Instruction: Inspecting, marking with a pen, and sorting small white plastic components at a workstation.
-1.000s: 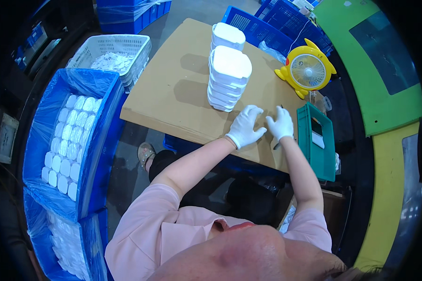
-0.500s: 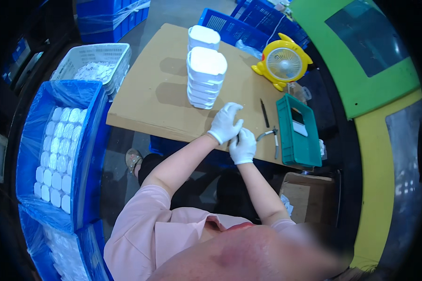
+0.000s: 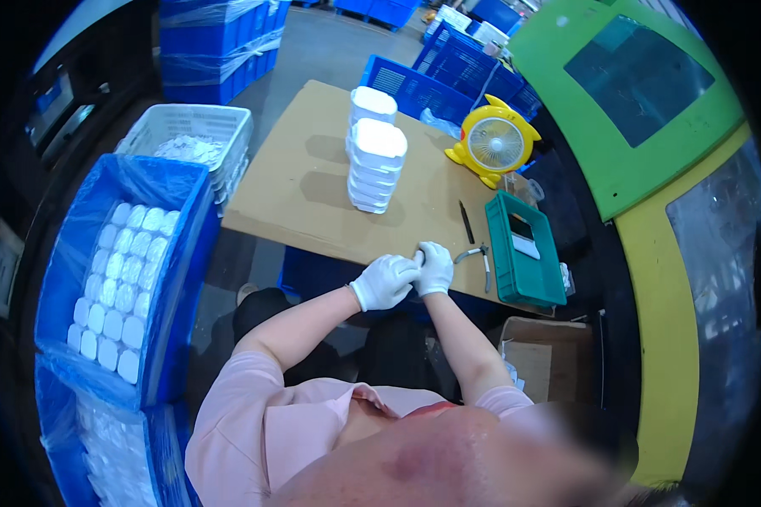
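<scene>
My left hand, in a white glove, is closed at the near edge of the cardboard-topped table. Its fingertips meet those of my right hand, also gloved in white with curled fingers. Anything between them is hidden. Beyond the hands stands a stack of white rounded plastic pieces, with another white stack just behind it. To the right of my right hand lie nippers with pale handles. A thin black pen-like tool rests farther back.
A green tray holding a dark item and a white one stands at the right, with a yellow fan behind. Blue lined crates of white pieces and a white basket line the left. An open carton sits low right.
My left hand has drawn back toward me from near the stack and closed against my right hand. The whole view has shifted slightly, with the table lower in the picture.
</scene>
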`<state>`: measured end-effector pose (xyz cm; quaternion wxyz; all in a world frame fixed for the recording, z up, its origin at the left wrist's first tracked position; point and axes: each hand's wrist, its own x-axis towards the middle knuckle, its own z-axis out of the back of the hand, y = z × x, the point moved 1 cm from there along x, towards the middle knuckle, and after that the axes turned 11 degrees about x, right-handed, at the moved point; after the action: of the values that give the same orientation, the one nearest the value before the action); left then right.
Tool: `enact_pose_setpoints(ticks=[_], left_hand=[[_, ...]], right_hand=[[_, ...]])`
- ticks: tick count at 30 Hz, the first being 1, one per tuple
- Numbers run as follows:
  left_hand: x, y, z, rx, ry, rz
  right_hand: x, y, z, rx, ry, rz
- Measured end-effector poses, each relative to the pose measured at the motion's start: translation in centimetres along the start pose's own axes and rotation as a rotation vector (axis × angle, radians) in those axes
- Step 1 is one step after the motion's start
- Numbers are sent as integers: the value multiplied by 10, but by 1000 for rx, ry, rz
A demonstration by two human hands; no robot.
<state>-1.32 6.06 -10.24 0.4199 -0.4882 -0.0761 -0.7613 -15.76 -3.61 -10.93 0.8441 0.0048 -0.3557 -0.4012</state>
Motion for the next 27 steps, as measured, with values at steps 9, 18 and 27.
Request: enact_pose_setpoints(ticks=[9,18,27], left_hand=[[-95,17,99,160,184,276],[-189,-47,173,112,220,832],[-241,-61,189,277,331,1037]], right_hand=[[-1,-7,0,-47,-12,36],[3,-6,-6,-113,63,11],[6,8,2,-221,121,-40]])
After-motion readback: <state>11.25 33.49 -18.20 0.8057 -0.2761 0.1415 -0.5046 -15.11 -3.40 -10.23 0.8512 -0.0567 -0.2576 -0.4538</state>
